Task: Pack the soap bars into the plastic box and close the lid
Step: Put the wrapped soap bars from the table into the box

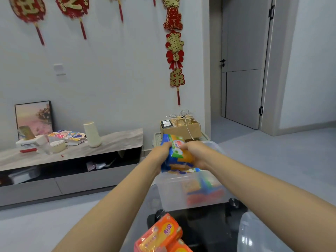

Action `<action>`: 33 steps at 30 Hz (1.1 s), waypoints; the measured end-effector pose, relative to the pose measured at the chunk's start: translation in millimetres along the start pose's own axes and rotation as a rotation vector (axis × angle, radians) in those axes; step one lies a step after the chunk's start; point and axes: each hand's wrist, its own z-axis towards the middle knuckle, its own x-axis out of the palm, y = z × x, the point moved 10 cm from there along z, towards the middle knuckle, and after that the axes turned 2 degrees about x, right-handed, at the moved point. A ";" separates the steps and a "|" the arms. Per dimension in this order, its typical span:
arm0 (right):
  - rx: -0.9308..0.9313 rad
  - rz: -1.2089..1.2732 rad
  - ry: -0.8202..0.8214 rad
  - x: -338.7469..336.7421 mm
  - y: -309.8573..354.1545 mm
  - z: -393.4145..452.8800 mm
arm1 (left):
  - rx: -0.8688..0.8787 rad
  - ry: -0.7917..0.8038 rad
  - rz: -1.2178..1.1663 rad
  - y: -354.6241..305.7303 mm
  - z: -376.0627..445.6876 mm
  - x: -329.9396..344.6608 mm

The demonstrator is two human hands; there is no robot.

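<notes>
A person's left hand (161,151) and right hand (195,153) clasp a blue-and-orange soap pack (179,155) from opposite sides, the fingers of each curled onto its edges and the pack held tilted just above the open plastic box (172,190); the box, clear-walled, sits directly beneath the fingers, with more wrapped soap (203,188) already visible through its side, blurred but seemingly lying toward the right-hand end. Nearer the camera than the fingers, well below the wrists, an orange soap pack (160,233) waits unpacked at the bottom edge; a pale translucent shape (254,233) to its right may be the lid, though that cannot be told for certain.

The pack looks to be several bars bound in glossy film, so it is likely dense for its size, stiff through the middle and slick on the wrapper; a grip across the short edges, as both hands show here, seems the safest hold, since the film could slide under a pinch on the flat faces. The bars are unlikely to break if dropped; the thin box walls may flex under a careless landing. Packing appears partly done, with the lid not yet on.
</notes>
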 end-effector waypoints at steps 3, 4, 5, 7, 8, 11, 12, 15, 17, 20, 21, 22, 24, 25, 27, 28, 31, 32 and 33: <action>0.050 -0.136 -0.017 -2.7 -18.9 20.8 | -0.053 -0.059 0.077 20.9 20.6 -7.2; 0.060 -0.163 -0.012 -1.5 -23.0 27.3 | -0.065 -0.062 0.094 25.5 23.7 -8.0; 0.077 -0.189 -0.001 0.5 -28.0 38.1 | -0.093 -0.057 0.112 30.6 27.5 -8.8; 0.131 -0.270 0.029 5.7 -35.1 47.7 | -0.161 -0.027 0.191 36.0 29.1 -10.0; 0.159 -0.324 0.040 7.4 -39.6 52.8 | -0.187 0.005 0.213 38.8 33.0 -8.2; 0.211 -0.518 0.066 7.5 -48.8 60.9 | -0.276 0.047 0.293 46.0 37.4 -5.8; 0.221 -0.585 0.071 8.8 -50.6 62.8 | -0.279 0.061 0.308 47.8 40.3 -3.4; 0.235 -0.747 0.092 14.6 -55.3 70.1 | -0.266 0.067 0.328 50.2 45.5 0.1; 0.256 -0.797 0.102 15.0 -59.9 73.4 | -0.270 0.063 0.334 53.1 48.5 0.9; 0.237 -0.843 0.063 11.9 -58.8 79.1 | -0.263 0.075 0.302 55.1 48.7 5.6; 0.211 -0.858 0.042 11.3 -56.0 81.5 | -0.254 0.080 0.294 53.9 44.6 6.8; 0.184 -0.878 0.018 10.6 -52.2 82.1 | -0.251 0.088 0.274 52.7 41.7 7.7; 0.146 -0.917 -0.033 9.3 -45.9 81.1 | -0.269 0.108 0.232 51.9 37.8 9.0; 0.140 -0.916 -0.050 8.8 -44.3 80.9 | -0.279 0.106 0.207 50.7 33.8 9.2; 0.128 -0.898 -0.058 8.0 -43.1 80.2 | -0.264 0.096 0.161 47.2 29.5 10.5; 0.111 -0.876 -0.063 7.4 -41.1 79.6 | -0.254 0.089 0.146 46.3 29.0 10.7; 0.076 -0.821 -0.108 0.4 -36.3 83.5 | -0.259 0.100 0.120 46.6 28.9 11.2; 0.087 -0.800 -0.106 -0.5 -37.8 82.7 | -0.277 0.111 0.102 47.6 27.8 11.5; 0.107 -0.762 -0.093 -0.6 -40.7 82.0 | -0.296 0.120 0.095 48.8 26.1 11.9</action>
